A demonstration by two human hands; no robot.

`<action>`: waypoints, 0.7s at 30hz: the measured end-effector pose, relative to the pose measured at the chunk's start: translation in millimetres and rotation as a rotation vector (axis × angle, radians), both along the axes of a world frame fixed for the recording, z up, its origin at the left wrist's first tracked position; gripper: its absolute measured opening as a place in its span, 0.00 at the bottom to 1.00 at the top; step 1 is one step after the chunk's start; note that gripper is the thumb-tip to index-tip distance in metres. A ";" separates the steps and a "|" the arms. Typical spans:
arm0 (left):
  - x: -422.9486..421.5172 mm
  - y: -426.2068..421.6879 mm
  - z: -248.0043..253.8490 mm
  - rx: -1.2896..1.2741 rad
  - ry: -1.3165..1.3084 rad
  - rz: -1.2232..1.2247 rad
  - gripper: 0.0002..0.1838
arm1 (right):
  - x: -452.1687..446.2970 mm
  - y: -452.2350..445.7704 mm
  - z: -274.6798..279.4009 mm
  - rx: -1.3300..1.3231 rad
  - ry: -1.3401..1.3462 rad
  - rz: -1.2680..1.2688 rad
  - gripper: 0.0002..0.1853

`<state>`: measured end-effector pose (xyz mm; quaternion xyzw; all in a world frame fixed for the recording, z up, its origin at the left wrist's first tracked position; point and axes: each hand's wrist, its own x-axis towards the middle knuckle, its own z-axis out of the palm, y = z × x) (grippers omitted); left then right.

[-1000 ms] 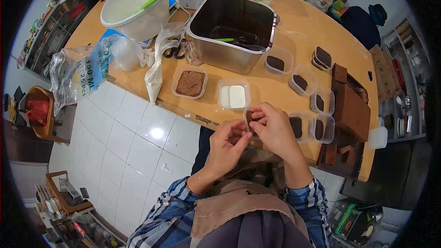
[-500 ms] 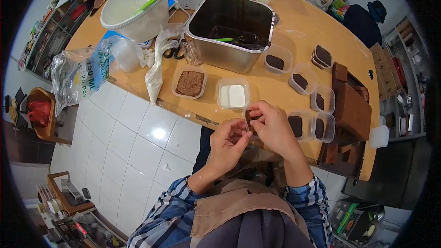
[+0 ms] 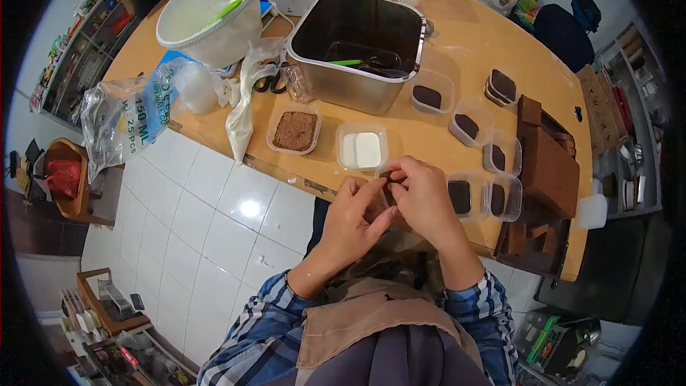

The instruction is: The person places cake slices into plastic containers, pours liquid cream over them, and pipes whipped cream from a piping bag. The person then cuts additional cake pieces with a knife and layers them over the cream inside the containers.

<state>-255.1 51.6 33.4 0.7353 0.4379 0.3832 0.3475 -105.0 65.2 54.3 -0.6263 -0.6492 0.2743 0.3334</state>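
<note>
At the table's near edge, my two hands meet over a small clear plastic tub (image 3: 381, 174), mostly hidden under my fingers. A piece of chocolate cake (image 3: 390, 183) shows as a dark brown patch between the fingertips. My right hand (image 3: 423, 196) pinches at the cake from above. My left hand (image 3: 355, 216) curls around the tub's near left side, its index fingertip reaching over the rim to the cake. Just beyond sits a tub with white cream (image 3: 362, 151). To its left stands a tub of brown cake (image 3: 296, 131).
Several tubs with dark cake, including one tub (image 3: 459, 196), stand to the right, beside a tray of cut chocolate cake (image 3: 549, 175). Behind are a metal pan (image 3: 357, 89) with chocolate and a white bowl (image 3: 214, 36). A piping bag (image 3: 240, 125) lies left.
My left hand has moved up and over the tub, its fingers now reaching in to the cake. My right hand stays pinched in nearly the same place.
</note>
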 end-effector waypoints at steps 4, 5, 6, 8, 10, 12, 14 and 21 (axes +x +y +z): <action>-3.3 11.8 10.4 0.174 0.168 -0.079 0.29 | 3.5 -2.8 6.0 0.086 -0.123 -0.032 0.12; -3.8 14.7 10.8 0.200 0.195 -0.108 0.30 | 5.2 -4.2 9.7 0.137 -0.200 -0.029 0.12; -4.3 16.9 11.3 0.228 0.223 -0.139 0.31 | 6.6 -5.0 12.7 0.189 -0.278 -0.027 0.12; -4.9 18.9 16.4 0.226 0.315 -0.190 0.31 | 8.0 -5.1 16.3 0.242 -0.349 -0.037 0.11; -4.1 18.9 22.2 0.229 0.386 -0.218 0.31 | 10.2 -4.6 16.6 0.297 -0.375 -0.042 0.11; -3.1 17.5 26.4 0.236 0.437 -0.221 0.30 | 12.2 -4.1 12.9 0.353 -0.352 -0.041 0.11; -1.3 17.1 28.6 0.231 0.462 -0.216 0.29 | 11.4 -3.6 6.7 0.315 -0.324 -0.036 0.11; -0.6 18.9 29.5 0.250 0.514 -0.202 0.27 | 10.8 -2.8 -2.5 0.246 -0.326 -0.053 0.12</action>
